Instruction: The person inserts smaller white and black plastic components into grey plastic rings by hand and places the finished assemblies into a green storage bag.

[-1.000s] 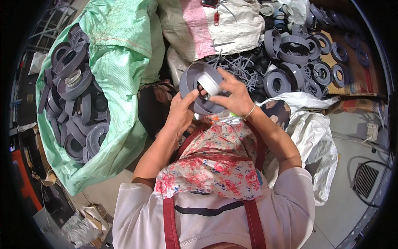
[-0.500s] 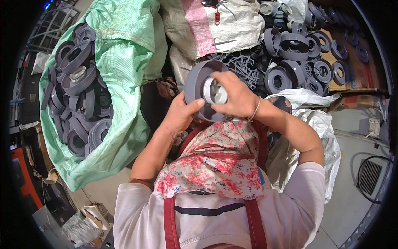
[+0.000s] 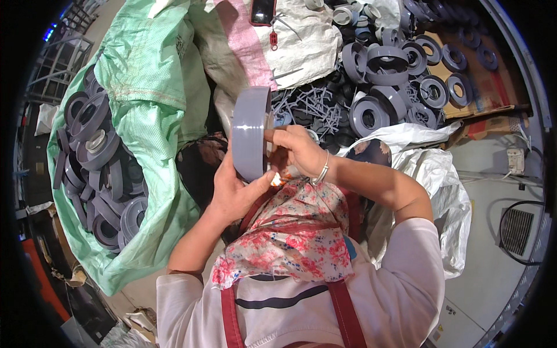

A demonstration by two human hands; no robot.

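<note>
My left hand (image 3: 235, 188) is closed round the lower rim of a wide grey plastic ring (image 3: 250, 136), thumb on the near side. The ring stands edge-on, its smooth outer wall facing left. Curled at its open right side are the fingers of my right hand (image 3: 296, 151), with a bracelet at the wrist. What they grip is mostly hidden behind the ring's edge and the fingers. Below them, a small bright white and orange spot shows beside my left thumb, too blurred to name.
At left a green woven sack (image 3: 156, 223) holds several grey rings and caps. Thin grey plastic sticks (image 3: 316, 110) lie beyond my hands. Grey rings (image 3: 371, 116) are heaped at right by a cardboard sheet (image 3: 490, 87). A phone (image 3: 263, 11) rests on a white-and-pink sack (image 3: 313, 43).
The grey ring has turned from showing its open face to edge-on, and shifted left. The white threaded collar under my right fingers has gone mostly out of sight. The view has shifted slightly.
</note>
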